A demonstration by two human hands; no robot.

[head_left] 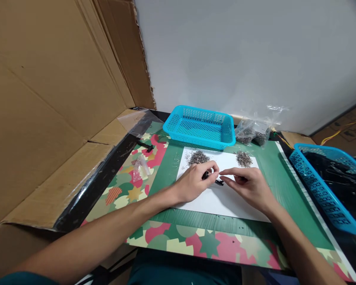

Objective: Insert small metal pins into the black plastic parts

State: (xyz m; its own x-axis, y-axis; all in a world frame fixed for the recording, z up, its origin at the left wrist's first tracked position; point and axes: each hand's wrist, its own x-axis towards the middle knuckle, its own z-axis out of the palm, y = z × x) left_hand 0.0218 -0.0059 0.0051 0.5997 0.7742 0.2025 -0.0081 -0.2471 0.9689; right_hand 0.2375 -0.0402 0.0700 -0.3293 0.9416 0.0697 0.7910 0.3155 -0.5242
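My left hand point(194, 181) is closed around a small black plastic part point(218, 182), which sticks out below its fingertips. Thumb and index finger of my right hand point(250, 186) come together right beside that part; whatever may be between them is too small to make out. Both hands are above a white sheet of paper point(207, 202). Just beyond my left hand lies a wide pile of tiny metal pieces point(198, 156), apparently screws. A smaller pile of similar metal pieces point(243, 158) sits behind my right hand.
At the back stands a blue plastic basket point(201, 128), with clear bags of metal pieces point(252, 134) beside it. Another blue basket point(320, 190) at right holds black parts point(338, 170). A black part point(145, 146) and small plastic bag point(141, 168) lie left. Cardboard point(62, 79) walls the left side.
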